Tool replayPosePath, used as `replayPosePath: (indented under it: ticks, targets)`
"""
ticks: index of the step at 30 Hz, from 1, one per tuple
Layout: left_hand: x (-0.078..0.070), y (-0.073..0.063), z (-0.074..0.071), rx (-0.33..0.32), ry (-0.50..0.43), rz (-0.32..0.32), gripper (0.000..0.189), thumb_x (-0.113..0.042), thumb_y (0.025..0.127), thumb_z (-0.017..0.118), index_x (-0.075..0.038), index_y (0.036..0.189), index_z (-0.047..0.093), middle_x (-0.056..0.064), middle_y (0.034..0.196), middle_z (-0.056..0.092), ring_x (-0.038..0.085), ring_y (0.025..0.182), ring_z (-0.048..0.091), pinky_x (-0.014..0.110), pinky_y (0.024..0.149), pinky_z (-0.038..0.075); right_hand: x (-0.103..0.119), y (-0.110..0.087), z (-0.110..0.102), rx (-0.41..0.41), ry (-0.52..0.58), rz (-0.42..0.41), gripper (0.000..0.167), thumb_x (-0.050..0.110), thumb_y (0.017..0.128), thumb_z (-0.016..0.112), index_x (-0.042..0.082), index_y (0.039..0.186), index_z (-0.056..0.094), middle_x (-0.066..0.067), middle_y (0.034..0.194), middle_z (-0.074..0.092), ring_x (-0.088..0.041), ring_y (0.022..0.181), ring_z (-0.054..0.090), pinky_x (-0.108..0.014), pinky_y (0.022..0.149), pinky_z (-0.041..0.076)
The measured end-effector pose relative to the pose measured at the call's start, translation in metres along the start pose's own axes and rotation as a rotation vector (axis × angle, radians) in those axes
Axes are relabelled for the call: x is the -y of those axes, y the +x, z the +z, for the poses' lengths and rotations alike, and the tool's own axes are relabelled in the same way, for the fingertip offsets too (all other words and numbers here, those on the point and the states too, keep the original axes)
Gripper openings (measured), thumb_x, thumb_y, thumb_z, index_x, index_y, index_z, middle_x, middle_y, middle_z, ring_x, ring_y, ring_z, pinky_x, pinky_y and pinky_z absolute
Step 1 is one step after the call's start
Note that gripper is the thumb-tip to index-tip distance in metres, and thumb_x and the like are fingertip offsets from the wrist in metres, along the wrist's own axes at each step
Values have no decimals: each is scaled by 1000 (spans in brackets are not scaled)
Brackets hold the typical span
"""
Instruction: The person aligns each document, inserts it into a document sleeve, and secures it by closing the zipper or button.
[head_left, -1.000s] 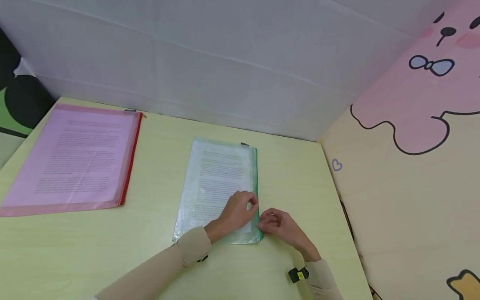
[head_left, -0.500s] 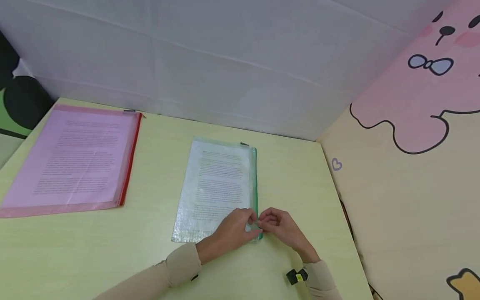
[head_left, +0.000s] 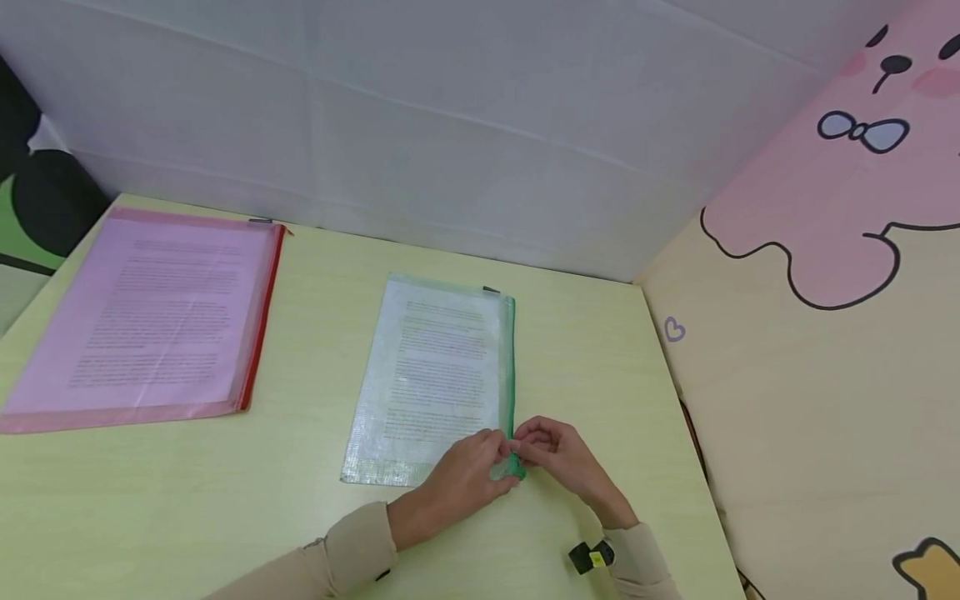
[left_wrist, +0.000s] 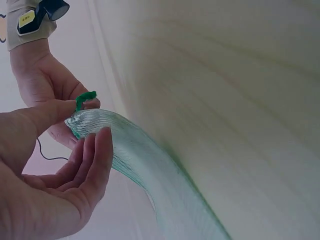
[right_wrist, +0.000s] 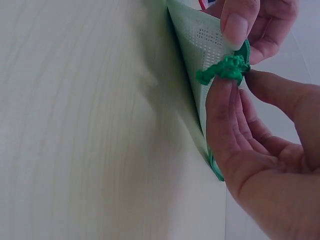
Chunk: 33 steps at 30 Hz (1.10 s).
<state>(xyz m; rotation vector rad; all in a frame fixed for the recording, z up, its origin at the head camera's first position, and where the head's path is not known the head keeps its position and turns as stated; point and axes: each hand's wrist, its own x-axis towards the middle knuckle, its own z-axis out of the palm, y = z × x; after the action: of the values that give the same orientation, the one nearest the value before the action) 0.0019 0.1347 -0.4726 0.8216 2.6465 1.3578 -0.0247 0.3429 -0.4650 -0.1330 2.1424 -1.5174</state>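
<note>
A clear zipper pouch with a green zipper edge (head_left: 442, 358) lies on the table with a printed sheet inside. My left hand (head_left: 459, 482) grips its near right corner, thumb on one side and fingers on the other. My right hand (head_left: 564, 458) pinches the green zipper edge just beside the left hand. In the right wrist view, thumb and forefinger hold the zipper by a bunched green fabric end (right_wrist: 227, 69). The mesh corner of the pouch (left_wrist: 140, 150) bends up off the table in the left wrist view. The zipper's slider cannot be made out.
A larger pink zipper pouch (head_left: 150, 325) with a red zipper and a printed sheet lies at the left. A white wall (head_left: 375, 125) rises behind the table (head_left: 300, 500). On the right stands a panel with a cartoon print (head_left: 825, 375).
My left hand has slid down along the green zipper edge to the near corner and taken hold there. The right hand stays nearly in place at the edge.
</note>
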Motion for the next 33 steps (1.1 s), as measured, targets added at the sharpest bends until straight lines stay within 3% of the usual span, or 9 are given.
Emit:
replayPosePath:
  ticks: [8, 13, 17, 23, 26, 30, 33]
  targets:
    - [0, -2, 0, -31, -78, -52, 14, -6, 86, 76, -6, 90, 63, 3, 84, 66, 13, 75, 65, 21, 67, 53, 6, -6, 0, 38, -14, 0, 28, 18, 102, 67, -6, 115, 63, -11, 97, 72, -15, 85, 68, -29, 81, 59]
    - [0, -4, 0, -71, -93, -66, 12, -2, 85, 75, -6, 89, 65, 3, 82, 67, 12, 72, 66, 20, 66, 54, 9, -10, 4, 72, -44, -44, 26, 15, 100, 68, -6, 116, 62, -12, 98, 70, -16, 84, 68, -31, 78, 59]
    - [-1, -5, 0, -96, -109, -70, 13, 0, 85, 76, -6, 88, 66, 3, 82, 68, 13, 73, 67, 21, 66, 54, 13, -12, 9, 52, -56, -68, 25, 10, 98, 70, -6, 115, 61, -15, 99, 69, -18, 85, 70, -32, 77, 59]
    - [-5, -8, 5, -130, -102, -79, 13, 1, 85, 76, -6, 88, 66, 3, 82, 68, 12, 72, 67, 21, 66, 54, 12, -18, 6, 24, -66, -82, 21, 8, 96, 72, -4, 112, 65, -16, 97, 71, -31, 86, 72, -43, 79, 61]
    - [-8, -9, 8, -148, -97, -82, 13, 2, 85, 76, -6, 87, 66, 3, 81, 68, 12, 71, 67, 21, 65, 54, 11, -20, 2, -19, -144, -130, 15, 10, 95, 75, 3, 107, 71, -10, 96, 73, -33, 83, 73, -41, 76, 61]
    - [-12, -10, 12, -172, -103, -83, 12, 2, 84, 77, -6, 86, 68, 4, 80, 68, 12, 71, 67, 21, 65, 55, 9, -24, -1, -100, -282, -248, 9, 13, 92, 79, 12, 100, 76, 0, 93, 75, -21, 77, 70, -28, 69, 58]
    - [-14, -10, 14, -195, -117, -79, 13, 4, 83, 78, -5, 85, 68, 4, 79, 68, 12, 70, 66, 21, 65, 54, 8, -25, -3, -126, -341, -332, 8, 13, 90, 80, 14, 98, 77, 3, 93, 76, -14, 80, 69, -27, 72, 59]
